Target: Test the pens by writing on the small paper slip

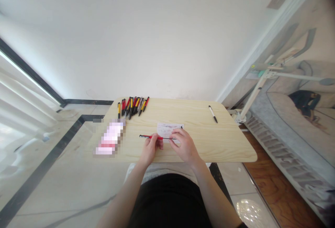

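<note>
My left hand [152,146] pinches a red pen [148,137] with a black end, held level just above the wooden table [222,144]. My right hand [183,143] is closed on the thin dark refill end that sticks out of the pen to the right. Both hands hover over the table's near middle. A small white slip of paper [167,129] with scribbles lies just behind my fingers.
A pile of several red, yellow and black pens [133,105] lies at the table's back left. A single white pen with a black tip [213,114] lies at the back right. A blurred pink-white object [111,137] sits at the left. A sofa [295,116] stands to the right.
</note>
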`<act>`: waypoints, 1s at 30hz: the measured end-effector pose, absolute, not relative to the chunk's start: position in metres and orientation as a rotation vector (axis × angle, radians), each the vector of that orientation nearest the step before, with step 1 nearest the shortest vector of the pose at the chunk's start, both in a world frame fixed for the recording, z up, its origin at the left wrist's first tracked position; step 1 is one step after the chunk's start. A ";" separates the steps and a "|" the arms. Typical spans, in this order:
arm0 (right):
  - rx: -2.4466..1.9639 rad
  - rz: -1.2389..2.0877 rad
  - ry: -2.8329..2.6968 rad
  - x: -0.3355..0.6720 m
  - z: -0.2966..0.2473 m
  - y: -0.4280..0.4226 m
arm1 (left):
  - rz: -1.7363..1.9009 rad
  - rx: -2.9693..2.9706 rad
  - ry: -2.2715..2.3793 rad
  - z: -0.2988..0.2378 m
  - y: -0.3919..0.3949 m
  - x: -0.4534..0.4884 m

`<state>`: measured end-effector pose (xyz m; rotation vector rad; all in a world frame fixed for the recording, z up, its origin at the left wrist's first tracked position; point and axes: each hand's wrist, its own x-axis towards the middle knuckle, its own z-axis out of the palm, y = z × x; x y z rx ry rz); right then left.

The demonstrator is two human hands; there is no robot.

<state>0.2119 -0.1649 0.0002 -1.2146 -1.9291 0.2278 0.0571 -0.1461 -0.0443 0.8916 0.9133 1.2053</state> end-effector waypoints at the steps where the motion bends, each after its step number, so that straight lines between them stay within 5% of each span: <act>1: -1.215 0.230 -1.932 0.212 0.000 -0.165 | 1.206 0.891 0.911 -0.044 -0.146 0.057; 30: -1.210 0.287 -1.905 0.215 0.001 -0.166 | 1.215 0.869 0.884 -0.044 -0.146 0.058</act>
